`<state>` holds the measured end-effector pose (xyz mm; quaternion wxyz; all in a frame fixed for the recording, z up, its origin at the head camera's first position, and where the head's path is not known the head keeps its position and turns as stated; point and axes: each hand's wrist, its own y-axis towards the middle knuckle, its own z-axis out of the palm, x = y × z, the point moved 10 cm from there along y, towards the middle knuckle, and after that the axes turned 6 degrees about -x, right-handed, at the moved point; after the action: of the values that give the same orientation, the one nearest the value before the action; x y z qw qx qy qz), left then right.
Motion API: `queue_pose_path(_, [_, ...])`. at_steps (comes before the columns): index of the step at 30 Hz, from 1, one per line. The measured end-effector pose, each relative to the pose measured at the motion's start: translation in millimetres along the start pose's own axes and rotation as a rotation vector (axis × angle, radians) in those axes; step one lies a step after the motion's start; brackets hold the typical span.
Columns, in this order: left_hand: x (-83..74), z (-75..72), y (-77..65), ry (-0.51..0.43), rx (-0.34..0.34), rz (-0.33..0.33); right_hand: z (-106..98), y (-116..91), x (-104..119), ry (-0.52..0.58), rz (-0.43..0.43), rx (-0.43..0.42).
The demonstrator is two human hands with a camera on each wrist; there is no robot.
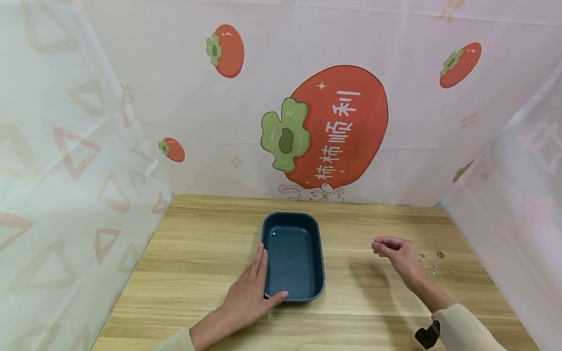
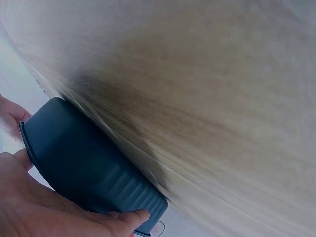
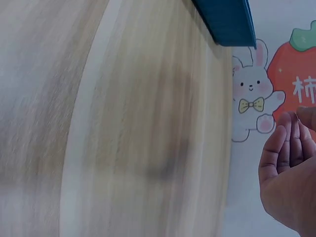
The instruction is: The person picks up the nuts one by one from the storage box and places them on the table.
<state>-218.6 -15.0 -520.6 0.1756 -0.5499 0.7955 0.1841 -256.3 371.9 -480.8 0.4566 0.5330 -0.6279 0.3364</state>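
A deep blue plastic tray [image 1: 291,298] stands on the table. My left hand [image 1: 248,295] rests against its near left corner, fingers straight along the left side and thumb over the near rim. The left wrist view shows this hand [image 2: 44,207] against the tray's outer wall [image 2: 84,158]. To the right of the tray, my right hand [image 1: 401,256] is raised above the table, pinching a small silvery nut [image 1: 373,241] between thumb and fingertips. Fingers mostly hide it. A tiny shiny piece [image 1: 273,234] lies inside the tray near its far left corner.
Several small silvery nuts [image 1: 432,274] lie scattered on the wooden table [image 1: 197,253], right of my right hand. A larger brass-coloured nut [image 1: 441,254] is among them. A cloth backdrop [image 1: 197,107] printed with persimmons rises behind the table and along both sides.
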Motion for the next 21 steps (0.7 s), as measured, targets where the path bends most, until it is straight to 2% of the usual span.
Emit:
queue_pose_path(5, [0.0,0.5,-0.2,-0.007,0.004,-0.003,-14,-2,-10,-0.01,0.019,-0.011])
queue_pose_path(21, [0.0,-0.3,-0.5,-0.024,0.005,-0.004,-52,-11,-33,-0.138,0.049,-0.072])
